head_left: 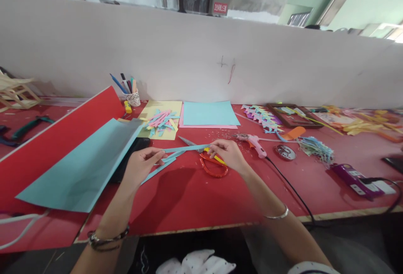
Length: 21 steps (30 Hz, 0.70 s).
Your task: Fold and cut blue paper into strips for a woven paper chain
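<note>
Nearest the table's front edge, both bare forearms reach out over the red tabletop (195, 198), a dark beaded bracelet on the left wrist and a thin silver bangle on the right. Between them the left hand (141, 164) and the right hand (227, 153) hold a long narrow strip of light blue paper (185, 148) stretched level: the left fingers are closed on its left end, the right thumb and fingertips pinch its right end. More light blue strips (162, 165) slant down under the left hand. Just under the right hand lie orange-handled scissors (211, 163), blades pointing left beneath the strip. To the left, a large light blue paper sheet (78, 169) rests on a big red card sheet (56, 139). Right of the hands lie a pink glue gun (255, 144) with a black cord and, farther right, a purple power strip (349, 178). Farther back sit a yellow sheet heaped with coloured paper strips (162, 121), a flat light blue sheet (209, 113) and a white cup of pens (134, 97) against the white partition wall (201, 56).
</note>
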Motion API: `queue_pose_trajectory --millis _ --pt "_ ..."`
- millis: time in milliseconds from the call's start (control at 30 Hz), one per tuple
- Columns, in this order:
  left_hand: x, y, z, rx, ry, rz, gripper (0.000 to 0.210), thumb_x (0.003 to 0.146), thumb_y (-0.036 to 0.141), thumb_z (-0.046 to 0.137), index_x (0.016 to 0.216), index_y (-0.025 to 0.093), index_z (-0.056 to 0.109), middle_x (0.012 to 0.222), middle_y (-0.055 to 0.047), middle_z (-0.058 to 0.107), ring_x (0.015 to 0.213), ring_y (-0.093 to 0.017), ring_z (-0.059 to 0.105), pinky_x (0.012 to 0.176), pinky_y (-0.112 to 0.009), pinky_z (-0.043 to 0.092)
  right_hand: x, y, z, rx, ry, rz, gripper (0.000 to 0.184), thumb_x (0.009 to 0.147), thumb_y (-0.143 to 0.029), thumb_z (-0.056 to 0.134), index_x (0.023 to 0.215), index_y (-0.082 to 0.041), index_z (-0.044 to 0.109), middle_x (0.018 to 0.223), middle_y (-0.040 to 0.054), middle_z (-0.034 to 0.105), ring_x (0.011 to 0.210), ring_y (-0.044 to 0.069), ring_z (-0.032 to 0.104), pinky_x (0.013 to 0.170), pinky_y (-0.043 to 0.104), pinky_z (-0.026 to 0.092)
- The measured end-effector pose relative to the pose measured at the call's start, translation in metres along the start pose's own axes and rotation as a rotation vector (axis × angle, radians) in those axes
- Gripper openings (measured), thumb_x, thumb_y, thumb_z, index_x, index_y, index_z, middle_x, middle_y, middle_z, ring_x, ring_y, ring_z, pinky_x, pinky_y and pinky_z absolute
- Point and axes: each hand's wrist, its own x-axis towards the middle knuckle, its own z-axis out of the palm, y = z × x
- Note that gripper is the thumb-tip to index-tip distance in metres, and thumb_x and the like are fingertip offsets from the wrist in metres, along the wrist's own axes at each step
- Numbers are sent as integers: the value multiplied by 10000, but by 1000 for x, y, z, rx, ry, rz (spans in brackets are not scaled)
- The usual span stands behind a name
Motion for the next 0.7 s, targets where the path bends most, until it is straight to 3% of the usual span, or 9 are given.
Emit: queue_pose_trajectory --millis 233,433,567,700 --pt "-1 -2 -1 -26 75 -55 282 483 463 642 562 193 643 451 19 588 496 -139 559 504 -209 447 -5 -5 1 -96 -60 -67 202 784 -254 419 663 -177 561 618 9 649 571 122 631 610 228 457" --pt "-5 0 -11 -67 163 -140 288 413 461 637 526 196 625 458 25 589 460 -118 528 471 -200 430 -8 -3 -9 -275 -14 -168 230 780 -237 404 557 -189 438 492 -37 502 463 84 494 485 191 370" --pt "-4 -8 -17 -10 137 -190 295 421 475 613 506 193 603 401 31 535 410 -111 480 392 -198 362 0 -1 -11 -291 10 -130 236 805 -230 376 585 -183 447 485 -47 478 449 75 466 467 178 357" --pt "-6 -18 -17 243 71 -149 244 568 431 524 525 199 587 495 -1 600 499 -147 542 466 -226 385 25 -1 -3 -665 -116 -70 215 849 -203 384 714 -160 545 635 -18 598 600 81 554 605 178 408"
